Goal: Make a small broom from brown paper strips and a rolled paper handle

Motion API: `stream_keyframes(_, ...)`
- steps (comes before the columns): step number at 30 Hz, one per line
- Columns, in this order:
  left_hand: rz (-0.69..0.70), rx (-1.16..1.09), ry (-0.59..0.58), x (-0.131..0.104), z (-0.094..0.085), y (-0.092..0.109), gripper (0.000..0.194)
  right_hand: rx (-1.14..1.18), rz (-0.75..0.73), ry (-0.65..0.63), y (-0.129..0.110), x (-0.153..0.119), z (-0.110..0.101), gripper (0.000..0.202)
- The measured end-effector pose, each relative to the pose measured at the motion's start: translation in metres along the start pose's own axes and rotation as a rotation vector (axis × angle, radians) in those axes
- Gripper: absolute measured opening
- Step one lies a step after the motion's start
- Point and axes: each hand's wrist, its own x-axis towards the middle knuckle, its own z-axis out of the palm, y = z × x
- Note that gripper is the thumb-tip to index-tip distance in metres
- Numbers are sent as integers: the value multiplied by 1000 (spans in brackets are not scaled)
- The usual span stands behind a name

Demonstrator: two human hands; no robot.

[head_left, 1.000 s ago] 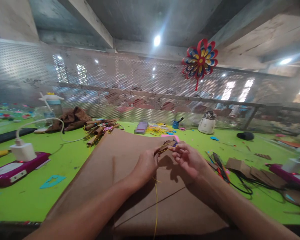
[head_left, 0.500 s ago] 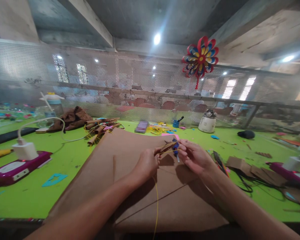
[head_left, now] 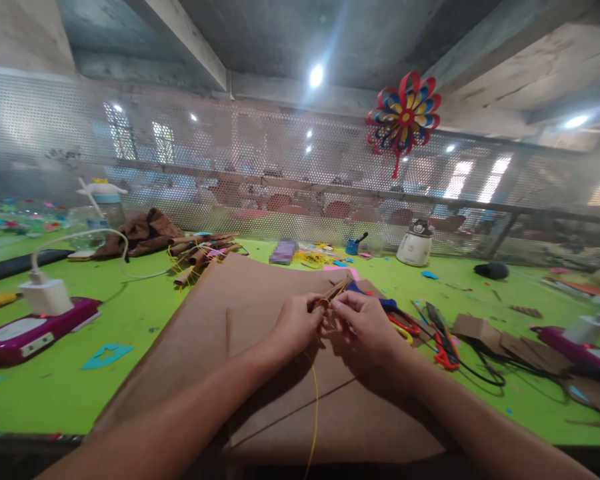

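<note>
Over a large brown paper sheet [head_left: 190, 373], my left hand [head_left: 297, 325] is closed on a small brown paper piece [head_left: 339, 288], which points up and away from me. A thin yellow string [head_left: 316, 400] hangs from under that hand down to the near edge. My right hand [head_left: 365, 323] is right beside it, thumb and finger pinched on the string where it loops round the piece. The fingers of both hands partly hide the loop. Just past my right hand lie tools with blue, red and yellow handles [head_left: 405, 323].
A red-handled cutter [head_left: 445, 347] and folded brown pieces [head_left: 485, 333] lie to the right. Brown rolls with yellow string [head_left: 203, 257] sit at the back left. Purple power strips [head_left: 40, 340] stand at both sides. A white bottle [head_left: 415, 247] is near the mesh screen.
My right hand has come left and closer to my left hand, drawing the string round the brown piece. The coloured tool handles and red-handled cutter show more fully now.
</note>
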Motion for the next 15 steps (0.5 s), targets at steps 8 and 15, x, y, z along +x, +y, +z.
stream_keyframes(8, 42, 51, 39, -3, 2, 4, 22, -21, 27, -13, 9, 2, 5, 27)
stream_keyframes(15, 14, 94, 45, -2, 1, 7, 25, -441, -232, 2, 6, -1, 1, 23)
